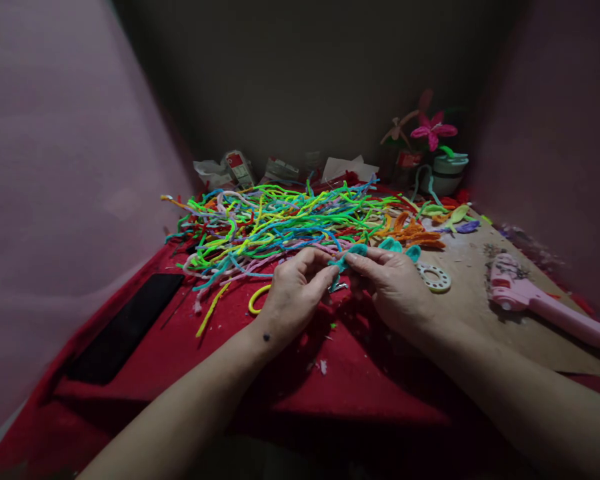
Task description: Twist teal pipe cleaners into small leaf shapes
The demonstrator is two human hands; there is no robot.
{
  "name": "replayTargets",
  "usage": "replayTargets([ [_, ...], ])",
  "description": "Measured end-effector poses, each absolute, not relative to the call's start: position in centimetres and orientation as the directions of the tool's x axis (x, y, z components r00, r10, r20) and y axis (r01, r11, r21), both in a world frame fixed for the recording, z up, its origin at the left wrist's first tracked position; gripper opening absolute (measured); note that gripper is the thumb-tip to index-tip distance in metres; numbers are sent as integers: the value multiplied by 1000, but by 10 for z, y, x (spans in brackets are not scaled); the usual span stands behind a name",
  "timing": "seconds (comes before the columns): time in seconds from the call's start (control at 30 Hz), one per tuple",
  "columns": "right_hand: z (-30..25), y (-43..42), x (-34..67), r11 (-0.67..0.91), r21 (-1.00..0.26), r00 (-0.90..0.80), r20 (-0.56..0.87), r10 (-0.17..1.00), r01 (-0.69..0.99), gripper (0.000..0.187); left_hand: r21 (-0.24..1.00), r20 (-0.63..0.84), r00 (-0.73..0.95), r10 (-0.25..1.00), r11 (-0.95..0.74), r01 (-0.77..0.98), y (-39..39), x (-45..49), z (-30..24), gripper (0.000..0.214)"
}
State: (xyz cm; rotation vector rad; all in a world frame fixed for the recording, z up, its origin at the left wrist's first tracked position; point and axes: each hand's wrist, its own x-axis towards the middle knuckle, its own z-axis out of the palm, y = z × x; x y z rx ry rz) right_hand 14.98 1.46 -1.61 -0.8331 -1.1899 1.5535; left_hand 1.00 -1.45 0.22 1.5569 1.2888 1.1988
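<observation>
Between my two hands is a teal pipe cleaner [356, 251], bent into a petal-like loop, held above the red cloth. My left hand [303, 283] pinches its lower end between thumb and fingers. Thumb and fingers of my right hand [393, 280] are closed on the loop itself. Just past the right hand lie more teal loops [391, 245] of the same fuzzy kind. Yellow-handled scissors [258, 299] rest beside my left hand, mostly covered by it. A white disc with holes [435, 277] sits to the right of my right hand.
A heap of many-coloured pipe cleaners [280, 223] spreads across the back. On the left lies a black phone-like slab [127, 327]. A pink glue gun [550, 303] rests on cardboard [473, 320] at right. Behind stands a pot [445, 175] near a pink fuzzy flower [434, 130]. Walls close in both sides.
</observation>
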Motion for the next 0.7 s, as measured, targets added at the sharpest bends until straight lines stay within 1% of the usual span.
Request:
replayTargets([
  [0.13,-16,13,149,-61,-952,-326,42,944,-300,20,974,117,39,992,-122,192,-16,12,8,12],
  [0.2,-16,12,149,-64,-963,-332,27,943,-260,20,975,106,44,993,-113,191,-17,12,9,11],
  [0.27,-15,10,149,-57,-979,-301,5,954,-195,22,961,132,53,990,-141,237,-17,12,6,12],
  [0.33,-14,9,149,-44,-986,-264,0,965,-160,22,897,247,49,968,-247,366,-18,11,0,13],
  [0.43,-15,9,149,-38,-981,-255,12,967,-190,21,663,497,109,861,-458,592,-20,11,-9,12],
  [0.47,-16,9,149,-37,-977,-256,18,967,-209,21,611,534,130,836,-487,624,-20,12,-11,11],
  [0.5,-17,10,149,-37,-974,-252,21,967,-222,21,603,535,133,834,-487,631,-19,12,-12,10],
  [0.53,-18,10,149,-37,-973,-247,21,969,-228,22,638,505,118,855,-462,616,-18,12,-13,9],
  [0.57,-18,11,149,-40,-973,-247,18,969,-228,23,700,448,96,889,-415,581,-17,13,-12,10],
  [0.63,-18,11,149,-58,-975,-269,2,963,-216,26,833,289,81,954,-293,470,-14,14,-9,15],
  [0.7,-15,9,149,-61,-978,-292,0,957,-198,28,915,159,90,983,-181,361,-14,14,-4,15],
])
